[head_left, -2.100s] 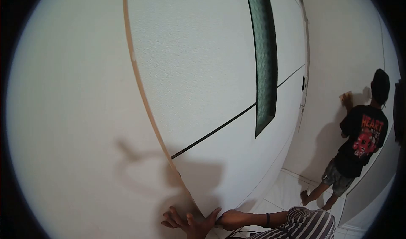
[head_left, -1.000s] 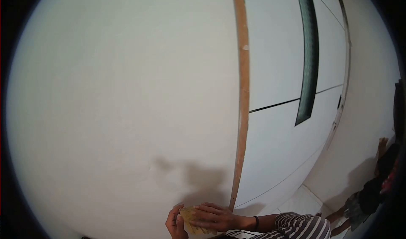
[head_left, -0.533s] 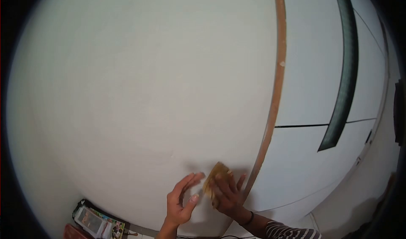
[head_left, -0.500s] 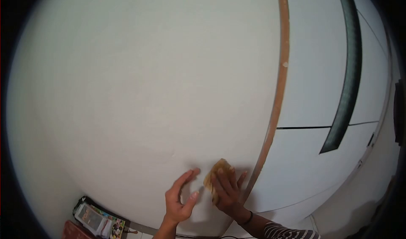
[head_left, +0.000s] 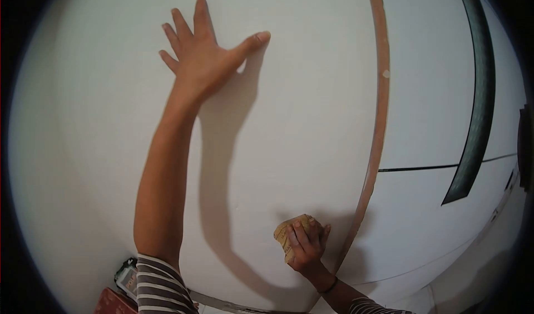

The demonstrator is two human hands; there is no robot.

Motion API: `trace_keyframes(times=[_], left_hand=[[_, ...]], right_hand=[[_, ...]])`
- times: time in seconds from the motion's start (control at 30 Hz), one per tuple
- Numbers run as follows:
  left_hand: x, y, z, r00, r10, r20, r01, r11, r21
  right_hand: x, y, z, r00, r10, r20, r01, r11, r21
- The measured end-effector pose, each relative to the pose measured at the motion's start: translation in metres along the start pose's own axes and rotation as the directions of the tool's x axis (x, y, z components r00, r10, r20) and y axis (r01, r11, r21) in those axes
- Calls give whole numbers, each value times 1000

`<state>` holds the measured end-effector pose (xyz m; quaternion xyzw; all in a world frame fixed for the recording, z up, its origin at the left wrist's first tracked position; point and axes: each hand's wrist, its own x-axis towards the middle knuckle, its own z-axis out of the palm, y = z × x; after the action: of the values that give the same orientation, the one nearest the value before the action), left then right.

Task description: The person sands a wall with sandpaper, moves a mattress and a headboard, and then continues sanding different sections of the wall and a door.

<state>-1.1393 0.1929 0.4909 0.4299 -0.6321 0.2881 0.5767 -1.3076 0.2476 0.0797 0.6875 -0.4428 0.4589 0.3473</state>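
Note:
My left hand (head_left: 203, 58) reaches up to the white wall (head_left: 300, 114), its fingers spread wide and nothing in them. It is at the wall's surface, and its shadow falls to the right below it. Lower down, my right hand (head_left: 307, 247) presses a crumpled yellow-brown cloth (head_left: 286, 233) with darker markings against the wall, close to the brown wooden trim (head_left: 382, 102). The fingers lie over the cloth's right part, while its left part sticks out beyond them.
Right of the trim stands a white panelled door (head_left: 423, 91) with a long dark green strip (head_left: 483, 80). At the lower left, partly behind my left sleeve, are a dark-edged case (head_left: 126, 275) and a red-brown object (head_left: 114, 303).
My left hand has gone from beside the cloth up to the upper left of the wall, opening its fingers wide. My right hand stays low with the cloth, shifted slightly in view.

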Motion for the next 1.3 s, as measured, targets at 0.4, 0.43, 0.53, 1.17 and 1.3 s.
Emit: trace_keyframes(times=[0.4, 0.43, 0.53, 1.17, 1.3], left_hand=[[30, 8, -17, 995, 19, 96, -21, 1000, 17], [29, 8, -15, 995, 19, 99, -21, 1000, 19], [35, 11, -14, 995, 35, 95, -38, 999, 34], [46, 0, 14, 995, 21, 97, -22, 1000, 15], [46, 0, 17, 997, 15, 81, -18, 999, 43]], right_hand=[[15, -6, 1, 989, -22, -146, 20, 1000, -15], [15, -4, 2, 989, -29, -144, 25, 999, -25], [21, -4, 4, 988, -19, -153, 19, 1000, -7], [20, 13, 0, 996, 25, -84, -22, 999, 40], [19, 15, 4, 995, 10, -94, -8, 1000, 17]])
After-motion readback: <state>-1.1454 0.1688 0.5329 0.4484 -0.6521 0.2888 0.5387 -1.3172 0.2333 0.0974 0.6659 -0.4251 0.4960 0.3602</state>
